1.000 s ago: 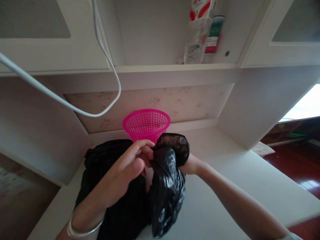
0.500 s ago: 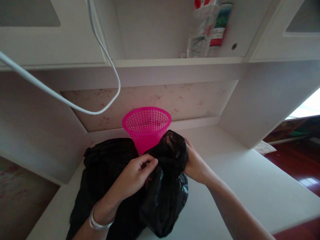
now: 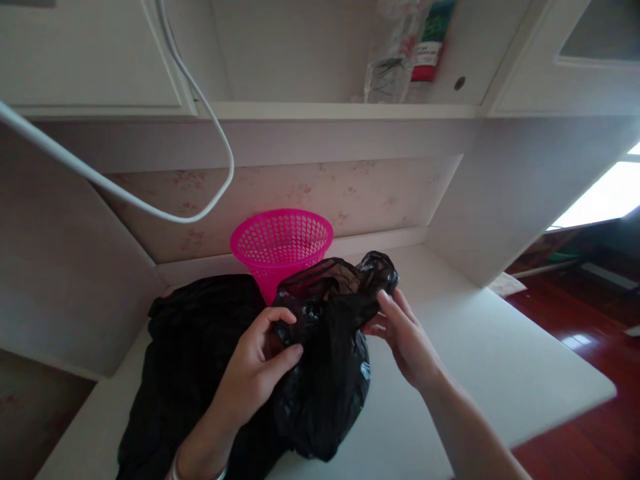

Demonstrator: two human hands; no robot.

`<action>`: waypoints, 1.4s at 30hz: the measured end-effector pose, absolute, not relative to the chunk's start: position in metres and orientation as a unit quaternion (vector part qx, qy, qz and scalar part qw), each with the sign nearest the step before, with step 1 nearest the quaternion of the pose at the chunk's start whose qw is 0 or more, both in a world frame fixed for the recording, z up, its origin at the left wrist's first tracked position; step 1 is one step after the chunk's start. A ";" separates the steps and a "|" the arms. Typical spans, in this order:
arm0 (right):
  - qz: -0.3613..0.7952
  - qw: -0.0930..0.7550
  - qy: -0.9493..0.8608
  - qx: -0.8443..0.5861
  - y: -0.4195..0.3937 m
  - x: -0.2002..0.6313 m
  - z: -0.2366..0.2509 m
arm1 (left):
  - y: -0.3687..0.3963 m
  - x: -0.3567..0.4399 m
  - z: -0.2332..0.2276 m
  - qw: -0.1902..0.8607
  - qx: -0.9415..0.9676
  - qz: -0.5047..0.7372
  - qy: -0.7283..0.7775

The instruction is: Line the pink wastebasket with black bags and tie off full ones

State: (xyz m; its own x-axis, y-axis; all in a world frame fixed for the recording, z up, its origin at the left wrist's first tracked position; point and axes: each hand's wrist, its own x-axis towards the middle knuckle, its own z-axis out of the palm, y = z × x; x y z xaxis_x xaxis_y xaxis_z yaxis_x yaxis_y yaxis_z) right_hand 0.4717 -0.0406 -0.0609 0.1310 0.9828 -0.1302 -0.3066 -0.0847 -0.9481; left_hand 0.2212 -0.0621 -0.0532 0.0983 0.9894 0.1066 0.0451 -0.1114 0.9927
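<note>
A crumpled black plastic bag (image 3: pixel 330 360) hangs between my hands above the white desk (image 3: pixel 480 360). My left hand (image 3: pixel 255 373) pinches the bag's rim on its left side. On the right side, my right hand (image 3: pixel 407 337) grips the rim with its fingers, and the mouth is stretched a little apart between the two. A pink mesh basket (image 3: pixel 281 248) stands upright just behind the bag. A larger pile of black plastic (image 3: pixel 190 360) lies on the desk to the left, under my left arm.
A white cable (image 3: pixel 220 153) loops down from above on the left. An upper shelf holds a clear bottle (image 3: pixel 387 63) and a carton. Side panels wall in the desk on both sides. Red wooden floor (image 3: pixel 590 333) lies to the right.
My right hand came out of the bag, which had wrapped its wrist, and now holds the rim. The bag's mouth has widened to the right. My left hand shifted lower on the rim.
</note>
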 end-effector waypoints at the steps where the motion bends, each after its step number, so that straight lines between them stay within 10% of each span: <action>1: 0.561 0.564 -0.358 -0.488 -0.036 0.467 -0.061 | -0.065 0.221 -0.053 0.483 0.574 0.483 0.451; 21: 0.479 0.712 -0.218 -0.465 -0.046 0.585 -0.042 | -0.040 0.138 -0.036 0.447 0.277 0.695 0.491; 32: 0.430 0.645 -0.332 -0.537 -0.052 0.615 -0.013 | -0.033 0.116 -0.008 0.365 0.310 0.703 0.526; 42: 0.396 0.740 -0.385 -0.383 -0.038 0.619 -0.068 | -0.025 0.145 -0.072 0.455 0.356 0.756 0.307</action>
State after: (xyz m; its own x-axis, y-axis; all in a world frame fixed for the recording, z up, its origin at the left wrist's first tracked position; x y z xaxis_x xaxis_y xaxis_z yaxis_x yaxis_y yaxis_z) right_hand 0.6185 -0.0376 -0.0684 0.3886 0.8821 0.2663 -0.2912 0.3918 -0.8728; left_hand 0.1449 -0.0255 -0.0724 -0.3318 0.9070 0.2592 -0.4688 -0.3970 0.7891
